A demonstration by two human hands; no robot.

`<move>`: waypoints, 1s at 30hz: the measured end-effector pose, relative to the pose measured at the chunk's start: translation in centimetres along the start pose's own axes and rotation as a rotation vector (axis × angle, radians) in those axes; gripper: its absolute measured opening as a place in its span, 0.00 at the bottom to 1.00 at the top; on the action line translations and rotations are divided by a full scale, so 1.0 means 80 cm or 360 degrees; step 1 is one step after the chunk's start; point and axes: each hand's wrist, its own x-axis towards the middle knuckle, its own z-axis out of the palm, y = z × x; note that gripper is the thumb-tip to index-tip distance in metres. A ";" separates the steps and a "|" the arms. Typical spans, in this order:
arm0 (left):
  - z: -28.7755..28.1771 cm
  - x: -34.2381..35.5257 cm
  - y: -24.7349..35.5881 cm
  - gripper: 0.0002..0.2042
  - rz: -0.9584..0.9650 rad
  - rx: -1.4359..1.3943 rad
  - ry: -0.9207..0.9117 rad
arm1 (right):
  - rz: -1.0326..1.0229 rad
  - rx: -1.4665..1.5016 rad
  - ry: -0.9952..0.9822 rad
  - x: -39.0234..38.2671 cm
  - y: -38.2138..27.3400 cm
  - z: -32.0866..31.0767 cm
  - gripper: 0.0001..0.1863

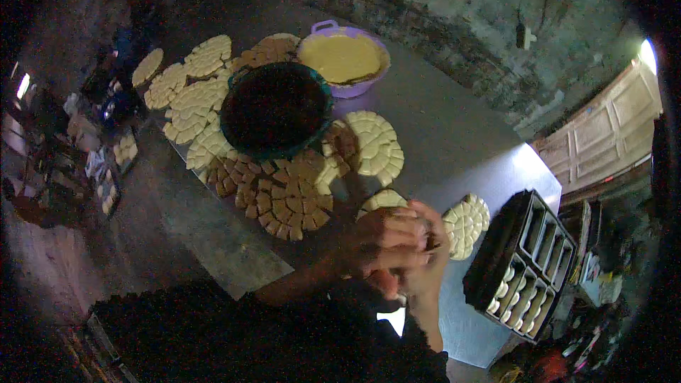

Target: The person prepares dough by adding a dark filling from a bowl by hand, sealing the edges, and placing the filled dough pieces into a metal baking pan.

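Note:
My left hand [397,237] and my right hand [430,230] are brought together over the near part of a metal table. Their fingers are curled against each other, and whatever lies between the palms is hidden. Just behind them is a pale dough round [383,201], partly covered by the hands. To the right lies another pale dough round [466,227], cut into pieces. Left of my hands, a brown dough round [289,202] is divided into small chunks. A larger cut pale round [376,143] sits farther back.
A bowl with dark contents [277,110] stands mid-table, and behind it a purple basin [369,85] holds a yellow mass. Several pale rounds [195,110] cover the far left. Black baking tins [525,259], some with white dough pieces, stand at the right edge. A wall [454,21] runs behind.

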 end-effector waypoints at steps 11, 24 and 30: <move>-0.081 -0.125 -0.111 0.36 -0.0893 -0.1175 0.1142 | 0.0450 0.0580 -0.0666 0.130 0.048 0.163 0.41; -0.140 -0.146 -0.093 0.11 -0.2070 -0.0790 0.0681 | -0.0551 -0.2588 -0.1519 0.554 0.211 0.152 0.21; -0.171 -0.154 -0.097 0.15 -0.2388 -0.1102 0.0675 | -0.0159 -0.1780 -0.1152 0.525 0.183 0.173 0.25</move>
